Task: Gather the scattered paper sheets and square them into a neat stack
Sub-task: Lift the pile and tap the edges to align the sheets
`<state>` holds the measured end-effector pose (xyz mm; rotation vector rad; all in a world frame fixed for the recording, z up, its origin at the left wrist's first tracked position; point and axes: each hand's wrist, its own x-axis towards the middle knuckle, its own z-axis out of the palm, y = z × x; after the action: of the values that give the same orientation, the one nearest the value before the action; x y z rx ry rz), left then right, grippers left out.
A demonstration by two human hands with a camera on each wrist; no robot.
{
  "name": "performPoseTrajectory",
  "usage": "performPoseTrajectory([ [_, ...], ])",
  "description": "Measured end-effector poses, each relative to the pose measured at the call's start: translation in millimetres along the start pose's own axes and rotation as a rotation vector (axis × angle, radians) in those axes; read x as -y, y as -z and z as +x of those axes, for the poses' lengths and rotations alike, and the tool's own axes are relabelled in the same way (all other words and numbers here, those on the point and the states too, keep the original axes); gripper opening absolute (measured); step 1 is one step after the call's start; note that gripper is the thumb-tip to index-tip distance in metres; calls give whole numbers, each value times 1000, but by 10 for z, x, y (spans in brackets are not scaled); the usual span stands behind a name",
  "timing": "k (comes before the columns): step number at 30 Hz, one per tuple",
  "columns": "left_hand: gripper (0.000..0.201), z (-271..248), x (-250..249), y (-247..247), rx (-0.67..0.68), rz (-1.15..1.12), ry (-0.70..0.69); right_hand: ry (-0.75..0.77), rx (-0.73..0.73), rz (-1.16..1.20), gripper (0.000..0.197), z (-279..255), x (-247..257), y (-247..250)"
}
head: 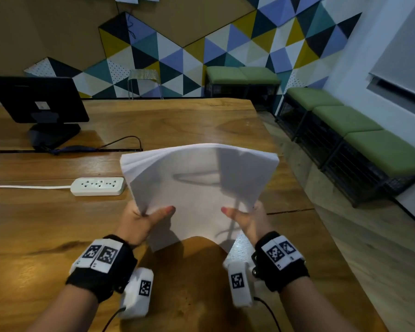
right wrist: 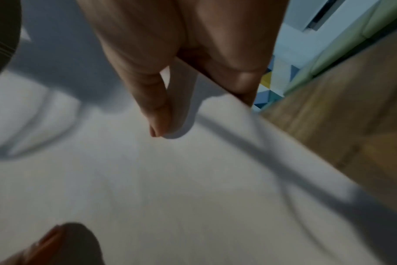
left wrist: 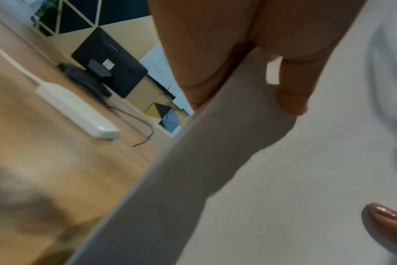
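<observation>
A stack of white paper sheets [head: 197,188] is held up off the wooden table [head: 58,224], bowed so its near edge arches upward. My left hand [head: 144,219] grips its left edge, thumb on top and fingers hidden beneath. My right hand [head: 244,219] grips the right edge the same way. The far left corner fans slightly into separate sheets. In the left wrist view the paper [left wrist: 283,179] fills the right side under my left hand [left wrist: 238,62]. The right wrist view has the paper [right wrist: 147,179] below my right hand [right wrist: 181,62].
A white power strip [head: 98,186] with its cord lies left of the paper. A dark monitor [head: 37,99] on a stand sits at the far left with a cable [head: 125,140]. Green-cushioned benches [head: 359,130] line the wall right of the table edge.
</observation>
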<state>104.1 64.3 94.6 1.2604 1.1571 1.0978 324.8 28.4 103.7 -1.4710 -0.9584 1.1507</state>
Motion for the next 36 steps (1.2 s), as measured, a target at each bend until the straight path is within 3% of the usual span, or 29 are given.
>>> performPoseTrajectory([
  [3, 23, -19, 113, -1, -28, 45, 64, -76, -68, -106, 38, 7, -170, -7],
  [6, 22, 29, 55, 31, -30, 35, -7, -19, -55, -30, 24, 56, -70, -17],
  [9, 27, 66, 80, 56, -14, 25, 3, 27, -33, 27, 29, 89, -125, -4],
  [12, 32, 61, 353, 79, -27, 102, 133, -89, -81, -156, 32, 58, -365, -33],
  [16, 38, -15, 645, 55, -100, 249, 228, -215, -123, -197, 31, 44, -555, -54],
  [19, 23, -49, 603, 4, -114, 293, 224, -182, -118, -241, 17, 96, -602, -59],
  [20, 14, -43, 548, -10, -99, 300, 206, -161, -109, -261, 18, 112, -610, -63],
  [22, 14, 2, 450, -22, -69, 310, 211, -152, -92, -280, 20, 122, -599, -46],
  [25, 6, 132, 416, 11, 74, 238, 364, -215, -32, -261, 6, 158, -627, -6],
  [28, 17, 217, 594, 52, 166, 248, 563, -362, 43, -296, 21, 173, -767, -5],
  [30, 18, 212, 729, 73, 162, 301, 658, -440, 78, -315, 33, 163, -852, -30],
  [33, 22, 176, 856, 55, 150, 332, 737, -488, 89, -365, 34, 173, -942, -55],
  [36, 27, 192, 844, -8, 43, 310, 663, -504, 69, -388, 37, 258, -955, -53],
])
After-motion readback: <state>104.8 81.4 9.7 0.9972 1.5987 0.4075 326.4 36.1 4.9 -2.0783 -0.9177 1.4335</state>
